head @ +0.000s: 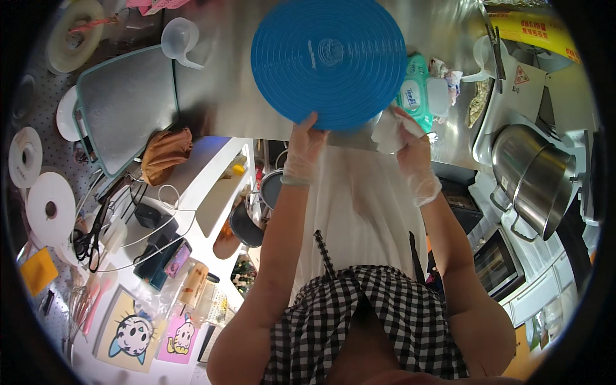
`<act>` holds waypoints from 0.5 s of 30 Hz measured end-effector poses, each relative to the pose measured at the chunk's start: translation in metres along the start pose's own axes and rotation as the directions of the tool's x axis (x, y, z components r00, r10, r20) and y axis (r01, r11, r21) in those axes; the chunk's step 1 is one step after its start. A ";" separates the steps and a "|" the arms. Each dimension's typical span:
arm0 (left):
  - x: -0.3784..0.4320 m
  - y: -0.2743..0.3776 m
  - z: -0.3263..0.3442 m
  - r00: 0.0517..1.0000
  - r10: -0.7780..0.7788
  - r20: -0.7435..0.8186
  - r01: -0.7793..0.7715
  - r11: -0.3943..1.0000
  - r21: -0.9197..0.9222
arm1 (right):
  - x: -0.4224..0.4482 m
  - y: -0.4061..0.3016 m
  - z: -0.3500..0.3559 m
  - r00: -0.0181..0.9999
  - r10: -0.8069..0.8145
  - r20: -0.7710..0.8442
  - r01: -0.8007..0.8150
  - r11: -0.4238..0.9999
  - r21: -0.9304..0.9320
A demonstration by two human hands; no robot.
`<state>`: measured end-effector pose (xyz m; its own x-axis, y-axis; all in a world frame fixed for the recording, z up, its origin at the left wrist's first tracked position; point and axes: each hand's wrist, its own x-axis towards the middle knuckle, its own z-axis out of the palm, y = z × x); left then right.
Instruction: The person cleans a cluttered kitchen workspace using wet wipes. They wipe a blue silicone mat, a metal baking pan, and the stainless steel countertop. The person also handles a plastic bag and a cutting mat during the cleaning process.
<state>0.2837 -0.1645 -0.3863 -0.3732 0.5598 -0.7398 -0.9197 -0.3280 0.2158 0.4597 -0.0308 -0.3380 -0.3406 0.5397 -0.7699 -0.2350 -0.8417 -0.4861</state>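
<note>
A round blue disc with concentric rings (327, 89), perhaps a cake turntable top or a mat, fills the upper middle of the view. My left hand (306, 150), in a clear plastic glove, grips its near edge with the thumb on top. My right hand (414, 156), gloved the same way, is closed on a crumpled white wipe (389, 132) beside the disc's lower right edge. Just beyond that hand lies a green pack of wet wipes (417, 91), its lid facing up. The fingers of my left hand under the disc are hidden.
Behind the disc spreads a metal worktop (226, 91). To the left are a teal-rimmed cutting board (130, 110), a plastic measuring cup (180, 39) and a brown cloth (166, 155). Black scissors (97, 233) hang on a pegboard. At right stand steel pots (539, 183) and an oven (498, 263).
</note>
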 end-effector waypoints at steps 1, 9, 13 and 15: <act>0.008 0.000 0.007 1.000 -0.001 0.016 0.001 1.000 0.006 | -0.004 -0.014 -0.001 0.995 0.055 0.082 -0.064 0.992 0.105; 0.075 0.003 0.039 0.995 -0.021 0.093 0.008 0.991 0.135 | -0.008 -0.070 0.011 0.915 0.048 0.399 -0.223 0.887 0.404; 0.081 -0.003 0.034 0.988 -0.036 0.147 0.018 0.992 0.126 | -0.006 -0.081 0.025 0.910 0.029 0.415 -0.177 0.930 0.323; 0.077 -0.005 0.032 0.979 -0.062 0.194 0.034 0.989 0.147 | 0.001 -0.084 0.031 0.917 0.020 0.399 -0.111 0.972 0.208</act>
<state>0.2557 -0.0949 -0.4242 -0.3318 0.7162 -0.6140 -0.9397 -0.1933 0.2823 0.4508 0.0409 -0.2852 -0.6803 0.4842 -0.5503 -0.3797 -0.8749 -0.3006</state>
